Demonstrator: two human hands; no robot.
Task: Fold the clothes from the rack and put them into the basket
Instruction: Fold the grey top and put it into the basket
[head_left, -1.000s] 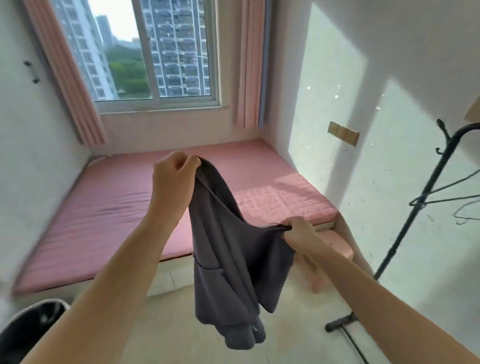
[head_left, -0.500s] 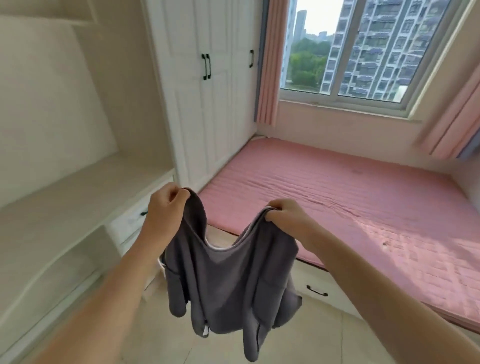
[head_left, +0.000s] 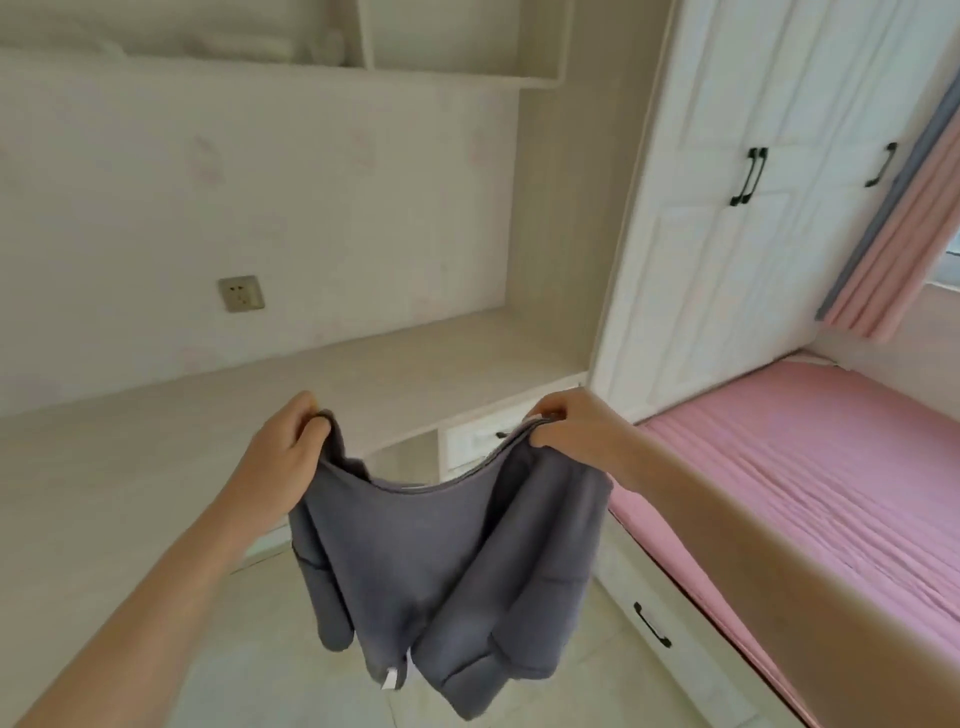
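Note:
A dark grey garment (head_left: 447, 566) hangs in the air in front of me, its sleeves and a white label dangling at the bottom. My left hand (head_left: 283, 449) pinches its upper left edge. My right hand (head_left: 574, 431) pinches its upper right edge, so the top hem sags between the two hands. The garment hangs above the floor, just off the desk's front edge. Neither the rack nor the basket is in view.
A pale built-in desk (head_left: 171, 431) runs along the left wall under a shelf (head_left: 363, 78), with a wall socket (head_left: 240, 293). A white wardrobe (head_left: 753, 218) stands behind, a pink mattress (head_left: 810, 467) on a drawer base (head_left: 654, 623) at right. Tiled floor (head_left: 270, 670) lies below.
The view has swung left, from the window and bed to the desk and wardrobe. Both hands kept their hold and spread the garment wider and more level.

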